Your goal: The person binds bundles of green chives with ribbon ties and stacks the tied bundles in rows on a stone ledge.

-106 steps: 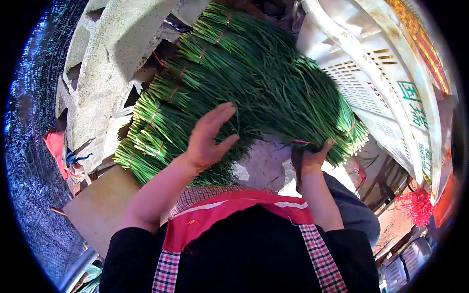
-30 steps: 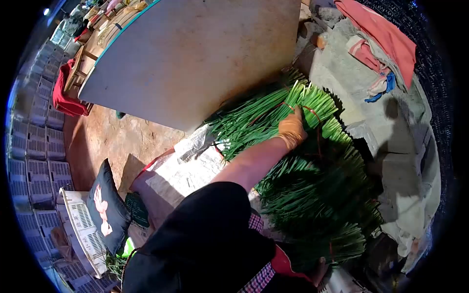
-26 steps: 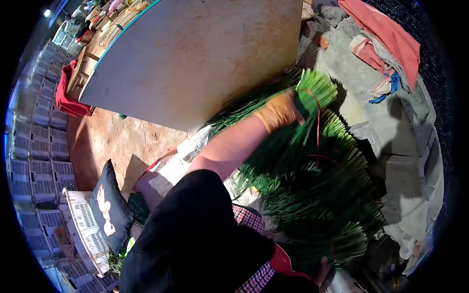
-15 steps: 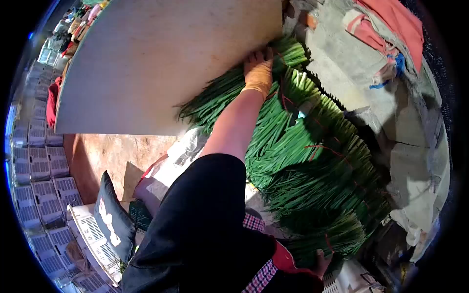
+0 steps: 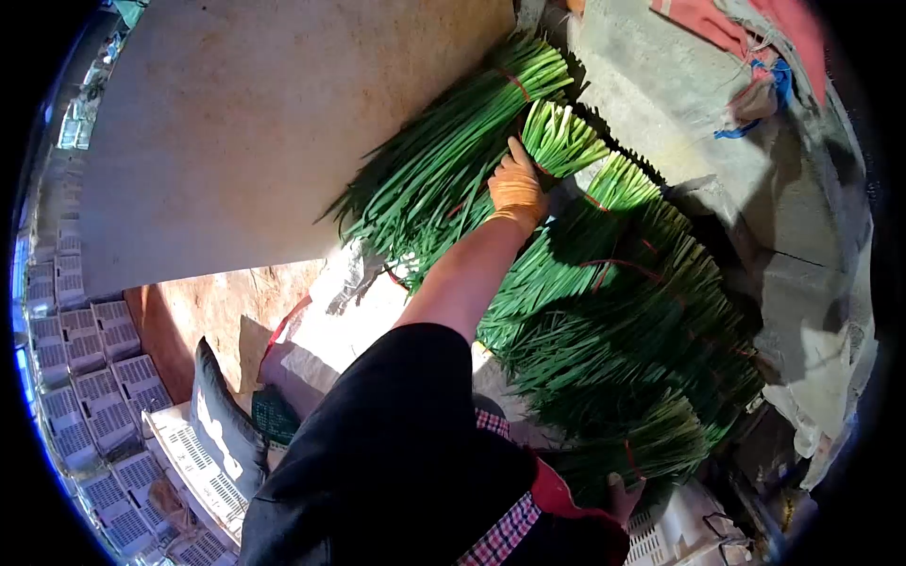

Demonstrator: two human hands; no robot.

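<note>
Bundles of long green garlic chives with pale cut ends lie overlapped in a curved row, tied with red bands. My left hand (image 5: pixel 517 189), in an orange glove, is closed around one chive bundle (image 5: pixel 563 141) just below its pale ends. Beyond it lies the topmost bundle (image 5: pixel 505 85), its leaves over the board's edge. More bundles (image 5: pixel 623 302) spread toward the lower right. My right hand (image 5: pixel 623 497) is low in the view, its thumb against the nearest bundle (image 5: pixel 651 448); its other fingers are mostly hidden.
A large pale board (image 5: pixel 264 123) fills the upper left. White slatted crates (image 5: pixel 94 396) line the left side, and a dark cushion (image 5: pixel 225 424) leans by a white crate (image 5: pixel 193 462). Grey sheeting (image 5: pixel 651 85) and red cloth (image 5: pixel 703 24) are at the right.
My left hand has left the topmost bundle and moved down and right to the neighbouring one. The topmost bundle now lies uncovered. My right hand stays at the nearest bundle.
</note>
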